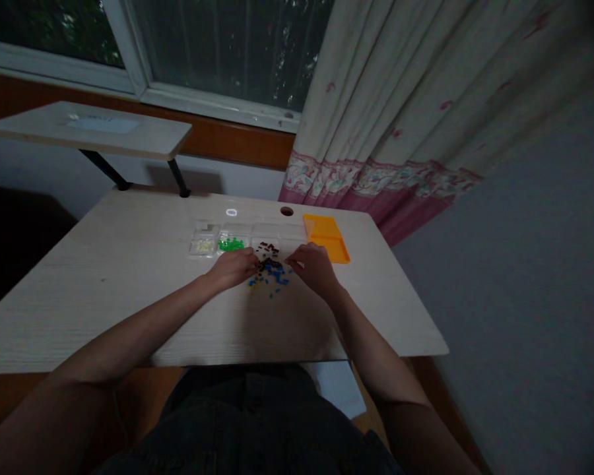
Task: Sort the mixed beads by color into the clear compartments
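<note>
My left hand [235, 266] is at the left edge of a loose pile of small pieces, its fingers drawn together by the dark ones. Across the pile, my right hand [314, 265] has thumb and fingers pinched. Anything between the fingers of either hand is too small to make out. Between them lie small black pieces [270, 262] and blue pieces [277, 274], with a few yellow pieces [254, 285] at the lower left. Dark brown pieces [267, 249] sit just beyond, in or by a clear compartment. Green pieces [231, 245] fill another clear plastic box.
Pale yellow pieces [203, 246] lie in the leftmost clear box. An orange-yellow tray [334, 249] stands right of the boxes, beyond my right hand. The pale wooden desk [143, 284] has a round cable hole [287, 211] at the back and a raised shelf [94, 132] at back left.
</note>
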Tool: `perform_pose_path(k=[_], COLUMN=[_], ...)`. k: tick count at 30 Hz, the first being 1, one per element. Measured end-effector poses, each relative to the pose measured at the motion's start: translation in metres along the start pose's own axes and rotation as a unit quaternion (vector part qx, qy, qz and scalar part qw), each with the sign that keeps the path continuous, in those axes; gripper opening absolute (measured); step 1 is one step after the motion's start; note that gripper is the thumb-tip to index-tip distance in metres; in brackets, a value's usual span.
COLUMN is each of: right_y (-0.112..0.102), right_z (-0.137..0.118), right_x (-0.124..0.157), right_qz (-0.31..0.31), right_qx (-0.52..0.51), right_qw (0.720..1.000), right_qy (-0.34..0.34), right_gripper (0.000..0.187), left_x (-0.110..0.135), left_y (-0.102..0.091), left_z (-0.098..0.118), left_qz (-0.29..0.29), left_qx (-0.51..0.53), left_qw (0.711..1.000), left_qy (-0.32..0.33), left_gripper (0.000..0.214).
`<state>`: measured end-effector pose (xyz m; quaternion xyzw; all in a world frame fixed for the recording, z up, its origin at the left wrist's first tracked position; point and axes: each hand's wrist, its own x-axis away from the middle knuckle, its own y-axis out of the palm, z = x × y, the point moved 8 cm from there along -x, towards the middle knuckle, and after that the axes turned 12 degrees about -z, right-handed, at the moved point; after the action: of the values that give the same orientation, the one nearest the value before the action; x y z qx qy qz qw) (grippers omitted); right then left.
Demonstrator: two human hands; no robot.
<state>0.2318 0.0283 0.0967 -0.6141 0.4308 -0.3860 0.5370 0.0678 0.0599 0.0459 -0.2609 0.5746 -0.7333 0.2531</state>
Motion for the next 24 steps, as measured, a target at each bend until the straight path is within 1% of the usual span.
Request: perform_pose_path(k=[5,7,10,14,17,21,24], right_y=[0.016,0.022,0.030,0.036,0.041,0.045,0.046], right_z=[-0.001,-0.005,-0.018,-0.041,-0.052,-0.054,-0.054], right_x=[0.007,0.004,-0.005,-0.017,-0.025,-0.033,-0.036], right_qz=[-0.007,-0.018,-0.039,-0.060,-0.074,-0.092,-0.101], right_qx=[-0.002,0.005,0.014,0.037,0.066,0.077,0.077], right_qw=[1.000,1.000,0.998,0.995,0.991,0.989,0.989], right_qy=[-0.008,-0.018,-0.042,-0.072,-0.087,-0.085,-0.082], right_gripper=[0.024,0.023,0.023,0.021,0.021,0.022,0.022], left_x=[0.001,0.004,0.008,0.012,0.017,0.025,0.024], left_y=[0.004,0.004,0.001,-0.008,-0.015,-0.024,-0.032], left_z=[0.001,0.000,-0.001,-0.004,-0.009,-0.017,-0.021], left_qz=[0.007,0.015,0.024,0.031,0.040,0.059,0.070], left_qx=[-0.016,-0.019,-0.026,-0.030,-0.021,-0.016,-0.018], left_qw=[1.000,1.000,0.999,0.999,0.998,0.997,0.995], left_qy=[0.005,0.005,-0.006,-0.024,-0.035,-0.055,-0.063], left_gripper=[0.024,0.026,0.030,0.028,0.025,0.026,0.028])
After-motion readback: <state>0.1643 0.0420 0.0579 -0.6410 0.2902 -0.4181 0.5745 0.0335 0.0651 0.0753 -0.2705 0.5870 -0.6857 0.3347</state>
